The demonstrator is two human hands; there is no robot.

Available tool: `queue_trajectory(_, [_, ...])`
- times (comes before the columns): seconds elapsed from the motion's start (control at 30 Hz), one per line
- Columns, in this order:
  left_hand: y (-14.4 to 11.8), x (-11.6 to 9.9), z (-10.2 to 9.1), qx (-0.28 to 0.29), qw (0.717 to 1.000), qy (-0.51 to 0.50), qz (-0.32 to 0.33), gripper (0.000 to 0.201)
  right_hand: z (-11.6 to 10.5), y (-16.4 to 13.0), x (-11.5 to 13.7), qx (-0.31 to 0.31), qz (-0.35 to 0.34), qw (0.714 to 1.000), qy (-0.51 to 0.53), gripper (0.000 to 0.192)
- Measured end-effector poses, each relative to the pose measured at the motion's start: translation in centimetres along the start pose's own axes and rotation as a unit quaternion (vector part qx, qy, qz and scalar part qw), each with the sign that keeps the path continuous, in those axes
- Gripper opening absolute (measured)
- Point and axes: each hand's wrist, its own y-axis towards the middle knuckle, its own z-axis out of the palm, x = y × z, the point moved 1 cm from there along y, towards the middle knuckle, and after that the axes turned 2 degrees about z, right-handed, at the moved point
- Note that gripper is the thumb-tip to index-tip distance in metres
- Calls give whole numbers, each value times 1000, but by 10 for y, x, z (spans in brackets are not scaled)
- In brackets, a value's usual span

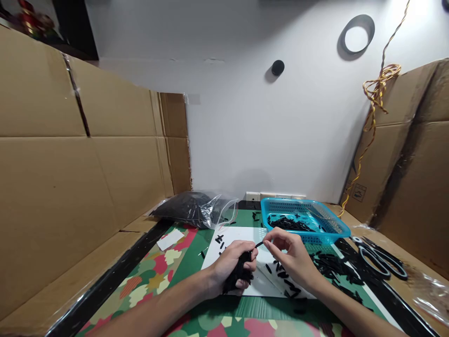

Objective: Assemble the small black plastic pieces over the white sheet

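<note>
My left hand (235,262) is closed round a bundle of black fuzzy strips (239,276), its thumb near the top. Between the thumb and forefinger of my right hand (288,252) is one end of a short black strip (259,244); its other end meets the fingers of my left hand. Both hands are over a white sheet (213,255), on which several loose black pieces (291,286) lie. What the strips are made of is too small to tell.
A blue plastic basket (336,228) holds more black pieces. Scissors (379,260) lie at the right, beside a pile of black pieces (336,267). A clear bag with dark contents (189,208) stands at the back left. Cardboard walls (105,187) flank the table.
</note>
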Motion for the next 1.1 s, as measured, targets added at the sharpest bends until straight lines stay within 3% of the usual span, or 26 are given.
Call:
queue_trajectory(0.47, [7, 1, -5, -6, 998, -4, 58, 33, 3, 0, -4, 63, 37, 997, 17, 35])
queue_trajectory(0.93, [8, 5, -9, -10, 1000, 2, 19, 36, 0, 0, 4, 81, 49, 995, -8, 39])
queue_trajectory(1.1, [9, 5, -10, -12, 999, 9, 32, 35, 2, 0, 1, 82, 51, 995, 5, 39])
